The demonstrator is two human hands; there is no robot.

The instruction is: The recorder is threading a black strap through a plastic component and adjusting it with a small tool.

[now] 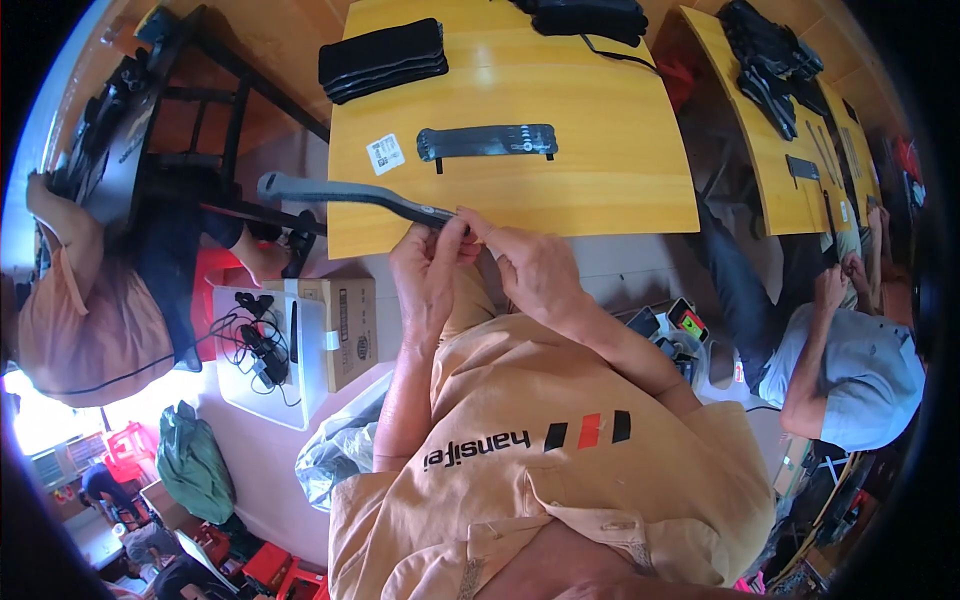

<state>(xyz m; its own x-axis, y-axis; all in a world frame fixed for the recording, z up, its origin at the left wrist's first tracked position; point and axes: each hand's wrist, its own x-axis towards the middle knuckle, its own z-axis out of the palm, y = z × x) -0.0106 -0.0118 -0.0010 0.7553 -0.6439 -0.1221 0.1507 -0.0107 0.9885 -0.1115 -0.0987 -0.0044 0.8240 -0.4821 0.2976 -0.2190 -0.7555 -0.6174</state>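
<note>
A long dark grey strap point(350, 190) stretches from my hands to the left, its rounded free end past the table's left edge. My left hand point(425, 265) is closed around the strap's near end, thumb on top. Opposite it, my right hand point(535, 268) pinches the same end between thumb and forefinger. Beyond the hands, a black strap-like piece point(485, 141) lies flat on the yellow table point(600, 190). A white printed label point(385, 154) lies left of that piece.
Stacked black straps point(383, 60) lie at the table's far left, and another dark pile point(590, 18) at its far edge. A white bin with cables point(310, 350) and a cardboard box point(352, 330) stand below left. Co-workers sit at both sides; a second yellow table point(745, 140) is right.
</note>
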